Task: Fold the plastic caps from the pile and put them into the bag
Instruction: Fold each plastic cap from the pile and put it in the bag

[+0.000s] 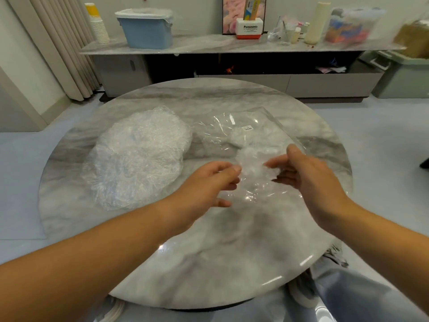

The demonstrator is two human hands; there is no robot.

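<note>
Plastic cap (253, 167) sits between left grip (204, 182), right grip (308, 180) (at bag (255, 123)).

A home living room: a round marble surface (232, 240) sits before a long low cabinet (209, 44) at the top of the frame, cluttered with a blue storage bin (148, 31), paper cups (98, 26) and bottles (295, 36); curtains (58, 43) hang upper left.

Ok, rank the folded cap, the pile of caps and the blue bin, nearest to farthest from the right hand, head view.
1. Folded cap, at the fingertips of the right hand.
2. Pile of caps, on the left side of the table.
3. Blue bin, back left on the far shelf.
The clear bag reaches that hand too, so it stays unranked.
</note>
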